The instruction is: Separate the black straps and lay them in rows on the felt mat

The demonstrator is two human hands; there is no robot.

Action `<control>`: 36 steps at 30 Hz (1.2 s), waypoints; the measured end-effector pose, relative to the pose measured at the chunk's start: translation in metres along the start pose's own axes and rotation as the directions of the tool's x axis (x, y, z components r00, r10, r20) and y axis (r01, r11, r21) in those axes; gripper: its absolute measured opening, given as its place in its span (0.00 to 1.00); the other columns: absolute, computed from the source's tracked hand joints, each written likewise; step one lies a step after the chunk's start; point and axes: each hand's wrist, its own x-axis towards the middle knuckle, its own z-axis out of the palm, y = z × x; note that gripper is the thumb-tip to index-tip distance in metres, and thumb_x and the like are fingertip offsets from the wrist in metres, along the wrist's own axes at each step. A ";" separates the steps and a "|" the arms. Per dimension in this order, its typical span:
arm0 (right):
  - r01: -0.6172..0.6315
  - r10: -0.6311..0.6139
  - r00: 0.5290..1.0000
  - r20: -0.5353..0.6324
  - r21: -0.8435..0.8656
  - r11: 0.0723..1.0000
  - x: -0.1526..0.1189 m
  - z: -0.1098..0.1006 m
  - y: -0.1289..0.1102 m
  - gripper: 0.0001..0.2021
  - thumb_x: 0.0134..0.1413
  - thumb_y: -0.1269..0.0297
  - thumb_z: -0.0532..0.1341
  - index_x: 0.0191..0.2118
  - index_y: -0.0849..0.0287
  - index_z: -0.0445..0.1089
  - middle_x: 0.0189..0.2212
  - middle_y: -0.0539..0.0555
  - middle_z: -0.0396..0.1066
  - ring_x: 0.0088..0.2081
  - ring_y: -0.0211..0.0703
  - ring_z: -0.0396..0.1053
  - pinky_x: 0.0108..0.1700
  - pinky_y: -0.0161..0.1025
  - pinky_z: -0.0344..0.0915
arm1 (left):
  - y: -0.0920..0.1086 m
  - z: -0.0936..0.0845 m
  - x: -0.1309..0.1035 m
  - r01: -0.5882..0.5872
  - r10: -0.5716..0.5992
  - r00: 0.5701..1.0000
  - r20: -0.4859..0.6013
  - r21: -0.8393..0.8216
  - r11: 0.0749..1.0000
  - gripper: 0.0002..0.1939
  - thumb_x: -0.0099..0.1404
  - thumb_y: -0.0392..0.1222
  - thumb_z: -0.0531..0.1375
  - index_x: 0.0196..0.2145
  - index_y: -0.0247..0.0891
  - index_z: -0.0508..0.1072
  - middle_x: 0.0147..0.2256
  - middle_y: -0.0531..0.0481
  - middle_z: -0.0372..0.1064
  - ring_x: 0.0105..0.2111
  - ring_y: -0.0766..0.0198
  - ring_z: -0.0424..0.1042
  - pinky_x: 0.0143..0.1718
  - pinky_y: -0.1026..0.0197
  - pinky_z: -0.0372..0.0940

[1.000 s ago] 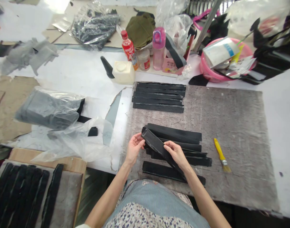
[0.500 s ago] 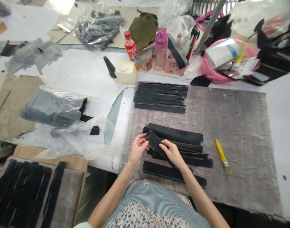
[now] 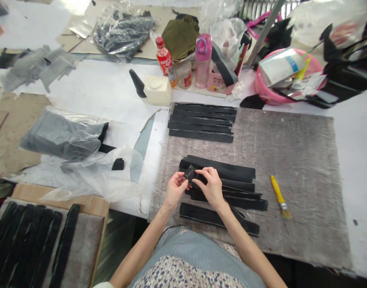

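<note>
My left hand (image 3: 175, 190) and my right hand (image 3: 211, 187) both grip one black strip (image 3: 191, 175), its upper end pinched between the thumbs just above the grey work mat (image 3: 291, 160). The strip's lower part runs down under my right wrist. Beneath the hands lies a loose pile of black strips (image 3: 231, 180), and a single strip (image 3: 201, 214) lies nearer to me. A neat row of black strips (image 3: 201, 122) sits at the mat's far edge.
A yellow-handled brush (image 3: 278, 196) lies right of the pile. Bottles (image 3: 203, 60), a white container (image 3: 156, 90) and a pink basin (image 3: 273, 86) crowd the back. Plastic bags (image 3: 63, 136) lie left. A board with more black strips (image 3: 30, 240) sits lower left.
My right hand has slid up along the strip toward my left hand, so both now meet at the strip's upper end. The strip's end has drawn nearer to me.
</note>
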 end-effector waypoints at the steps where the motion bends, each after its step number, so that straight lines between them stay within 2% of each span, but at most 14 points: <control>1: -0.024 0.023 0.999 0.026 0.030 0.999 0.003 0.002 0.001 0.10 0.52 0.59 0.65 0.40 0.55 0.72 0.37 0.55 0.68 0.42 0.48 0.65 0.44 0.43 0.66 | 0.000 0.000 0.000 -0.005 0.005 1.000 0.013 0.021 1.000 0.12 0.58 0.41 0.63 0.39 0.36 0.67 0.29 0.52 0.70 0.26 0.68 0.70 0.27 0.66 0.65; 5: -0.157 0.137 0.980 0.142 0.141 0.977 0.014 0.006 0.009 0.12 0.46 0.57 0.67 0.33 0.57 0.68 0.30 0.51 0.68 0.33 0.43 0.65 0.35 0.38 0.65 | -0.001 -0.001 -0.001 -0.028 0.023 0.997 0.070 0.085 0.996 0.10 0.59 0.40 0.62 0.38 0.36 0.67 0.30 0.52 0.70 0.27 0.68 0.70 0.30 0.66 0.65; 8: -0.180 0.156 0.969 0.193 0.113 0.977 0.018 0.007 0.013 0.13 0.42 0.59 0.69 0.29 0.57 0.66 0.28 0.49 0.67 0.30 0.41 0.64 0.32 0.36 0.61 | -0.003 -0.001 -0.002 -0.032 0.021 0.995 0.101 0.102 0.994 0.10 0.60 0.41 0.62 0.39 0.37 0.67 0.30 0.52 0.70 0.28 0.68 0.70 0.31 0.66 0.67; 10: -0.185 0.148 0.962 0.231 0.150 0.971 0.018 0.007 0.013 0.11 0.44 0.61 0.68 0.30 0.56 0.66 0.27 0.48 0.67 0.29 0.40 0.64 0.31 0.36 0.59 | -0.003 -0.002 -0.002 -0.030 0.019 0.993 0.117 0.091 0.995 0.11 0.60 0.42 0.62 0.40 0.37 0.66 0.31 0.53 0.69 0.28 0.68 0.71 0.30 0.65 0.67; 14: -0.121 0.041 0.958 0.285 0.268 0.956 0.014 0.000 0.010 0.07 0.50 0.65 0.64 0.28 0.56 0.64 0.27 0.48 0.67 0.31 0.40 0.65 0.34 0.36 0.60 | 0.000 -0.005 0.002 0.030 -0.038 0.988 0.147 0.055 0.998 0.13 0.63 0.47 0.60 0.40 0.36 0.65 0.28 0.52 0.70 0.27 0.66 0.72 0.28 0.64 0.68; 17: -0.052 -0.070 0.921 0.383 0.299 0.953 0.011 -0.008 0.008 0.05 0.51 0.67 0.62 0.28 0.56 0.65 0.28 0.48 0.67 0.32 0.40 0.64 0.36 0.36 0.60 | 0.005 -0.005 0.008 0.123 -0.137 0.983 0.121 0.112 0.986 0.16 0.64 0.53 0.56 0.33 0.35 0.65 0.23 0.53 0.68 0.21 0.66 0.71 0.23 0.66 0.66; 19: -0.029 -0.095 0.907 0.411 0.286 0.958 0.009 -0.012 0.007 0.05 0.51 0.68 0.63 0.28 0.56 0.65 0.28 0.48 0.66 0.32 0.40 0.63 0.36 0.36 0.59 | 0.007 -0.004 0.014 0.153 -0.174 0.978 0.119 0.167 0.974 0.17 0.62 0.54 0.58 0.30 0.35 0.65 0.21 0.54 0.66 0.19 0.67 0.70 0.20 0.67 0.64; 22: -0.069 -0.066 0.912 0.404 0.311 0.948 0.004 -0.018 0.006 0.06 0.51 0.68 0.63 0.27 0.57 0.64 0.27 0.47 0.64 0.31 0.39 0.62 0.35 0.35 0.58 | 0.005 -0.004 0.022 0.141 -0.175 0.975 0.133 0.232 0.962 0.17 0.60 0.54 0.59 0.28 0.35 0.66 0.21 0.55 0.66 0.18 0.67 0.69 0.18 0.67 0.63; 26: -0.189 -0.001 0.929 0.370 0.476 0.859 -0.004 -0.038 0.009 0.08 0.52 0.65 0.64 0.28 0.57 0.64 0.27 0.48 0.66 0.31 0.39 0.64 0.36 0.36 0.61 | -0.006 -0.013 0.027 0.065 -0.095 0.994 0.060 0.380 0.922 0.16 0.62 0.53 0.57 0.28 0.36 0.66 0.20 0.55 0.66 0.17 0.67 0.68 0.17 0.68 0.61; 28: -0.182 0.036 0.960 0.279 0.518 0.836 -0.010 -0.055 0.014 0.08 0.50 0.66 0.66 0.27 0.57 0.65 0.31 0.50 0.67 0.35 0.41 0.66 0.40 0.38 0.63 | -0.012 -0.020 0.029 0.025 -0.050 0.998 0.042 0.457 0.889 0.16 0.63 0.53 0.56 0.28 0.36 0.66 0.19 0.55 0.66 0.17 0.67 0.68 0.17 0.68 0.61; 30: -0.148 0.074 0.985 0.158 0.530 0.835 -0.017 -0.073 0.021 0.08 0.48 0.67 0.67 0.27 0.57 0.66 0.40 0.53 0.68 0.43 0.44 0.66 0.46 0.40 0.63 | -0.016 -0.026 0.029 0.013 -0.042 0.998 0.045 0.507 0.862 0.16 0.63 0.53 0.55 0.28 0.37 0.66 0.18 0.56 0.65 0.17 0.66 0.68 0.16 0.68 0.60; 32: -0.135 0.115 0.991 0.070 0.570 0.811 -0.027 -0.092 0.027 0.09 0.48 0.69 0.67 0.26 0.57 0.65 0.48 0.55 0.66 0.49 0.47 0.65 0.51 0.44 0.62 | -0.019 -0.028 0.029 0.012 -0.040 0.998 0.042 0.538 0.843 0.16 0.64 0.53 0.54 0.29 0.37 0.66 0.17 0.56 0.64 0.16 0.66 0.68 0.16 0.67 0.59; 34: -0.139 0.150 0.988 0.038 0.645 0.752 -0.038 -0.112 0.033 0.09 0.48 0.71 0.66 0.26 0.57 0.63 0.44 0.54 0.69 0.47 0.48 0.67 0.50 0.47 0.63 | -0.020 -0.029 0.029 0.004 -0.026 0.999 0.033 0.560 0.829 0.15 0.64 0.53 0.54 0.29 0.38 0.66 0.18 0.57 0.63 0.16 0.65 0.68 0.16 0.67 0.59; 36: -0.117 0.190 0.981 -0.030 0.688 0.716 -0.050 -0.133 0.038 0.10 0.47 0.73 0.66 0.27 0.56 0.63 0.34 0.51 0.71 0.38 0.45 0.70 0.45 0.46 0.66 | -0.020 -0.029 0.028 -0.014 -0.004 1.000 0.030 0.582 0.813 0.15 0.64 0.52 0.53 0.28 0.38 0.65 0.19 0.57 0.63 0.17 0.66 0.68 0.17 0.67 0.59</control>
